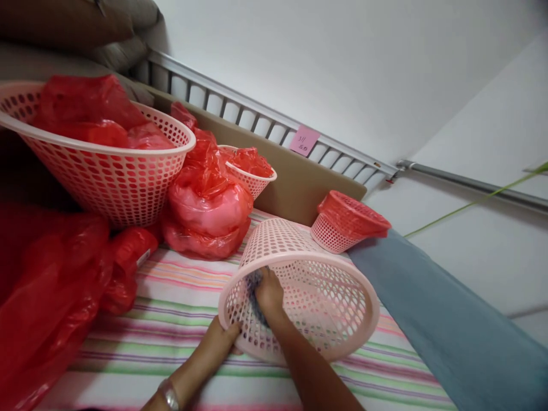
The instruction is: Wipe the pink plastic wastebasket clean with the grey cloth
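A pink perforated plastic basket lies tipped on its side on the striped cloth, its open mouth facing me. My left hand grips the basket's rim at the lower left, with the thumb over the edge. A metal bracelet circles the left wrist. My right hand reaches into the basket, closed around a grey-blue cloth pressed against the inner left wall. Part of that cloth is hidden by the hand.
At left stands a larger pink basket holding red plastic bags. Red bags lie beside it. Farther back are a small basket and a red-lined basket. A radiator runs along the wall; blue fabric lies right.
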Demonstrator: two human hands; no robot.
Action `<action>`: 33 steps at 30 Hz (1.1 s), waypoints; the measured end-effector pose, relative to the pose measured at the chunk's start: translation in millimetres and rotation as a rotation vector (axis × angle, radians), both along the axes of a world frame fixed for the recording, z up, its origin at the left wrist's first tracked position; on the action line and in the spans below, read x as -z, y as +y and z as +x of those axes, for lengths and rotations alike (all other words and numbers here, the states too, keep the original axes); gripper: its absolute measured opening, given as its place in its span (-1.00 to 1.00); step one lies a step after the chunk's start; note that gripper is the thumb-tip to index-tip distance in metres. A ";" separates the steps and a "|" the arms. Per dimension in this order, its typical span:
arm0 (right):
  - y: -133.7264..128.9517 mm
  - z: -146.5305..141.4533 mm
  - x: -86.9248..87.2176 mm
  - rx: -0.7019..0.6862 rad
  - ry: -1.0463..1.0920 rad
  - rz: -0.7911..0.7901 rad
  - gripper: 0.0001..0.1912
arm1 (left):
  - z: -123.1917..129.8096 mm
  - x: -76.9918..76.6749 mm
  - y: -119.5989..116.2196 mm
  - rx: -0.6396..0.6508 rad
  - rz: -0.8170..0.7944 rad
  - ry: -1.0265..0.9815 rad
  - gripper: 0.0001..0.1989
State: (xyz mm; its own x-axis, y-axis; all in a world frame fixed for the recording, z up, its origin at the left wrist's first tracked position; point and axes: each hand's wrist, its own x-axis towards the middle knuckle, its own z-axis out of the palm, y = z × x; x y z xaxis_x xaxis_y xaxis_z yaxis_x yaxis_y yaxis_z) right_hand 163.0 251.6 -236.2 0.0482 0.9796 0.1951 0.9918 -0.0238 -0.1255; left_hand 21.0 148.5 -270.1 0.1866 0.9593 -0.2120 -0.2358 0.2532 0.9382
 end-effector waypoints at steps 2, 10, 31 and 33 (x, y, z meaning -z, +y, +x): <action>28.5 -1.2 0.6 0.024 0.007 0.001 -0.60 | -0.4 -1.3 -1.1 0.017 -0.002 -0.002 -0.54; 68.6 5.8 7.7 0.044 0.018 -0.005 -0.61 | -2.9 -7.2 1.0 0.076 -0.031 0.057 -0.46; -116.2 -0.6 -10.0 -0.159 0.180 -0.156 -0.62 | -7.7 -4.4 -1.2 -0.144 0.030 0.025 -0.40; -103.8 3.5 -9.9 -0.088 0.185 -0.135 -0.59 | -0.9 -1.8 -3.1 -0.082 -0.034 0.005 -0.37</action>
State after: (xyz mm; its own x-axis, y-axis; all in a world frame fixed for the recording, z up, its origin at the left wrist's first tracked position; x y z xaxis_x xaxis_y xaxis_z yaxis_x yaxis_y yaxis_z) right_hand 166.5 147.9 -226.3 -0.0157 0.9982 0.0578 0.9512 0.0327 -0.3067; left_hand 20.1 145.4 -268.3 0.1070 0.9635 -0.2456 -0.2527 0.2652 0.9305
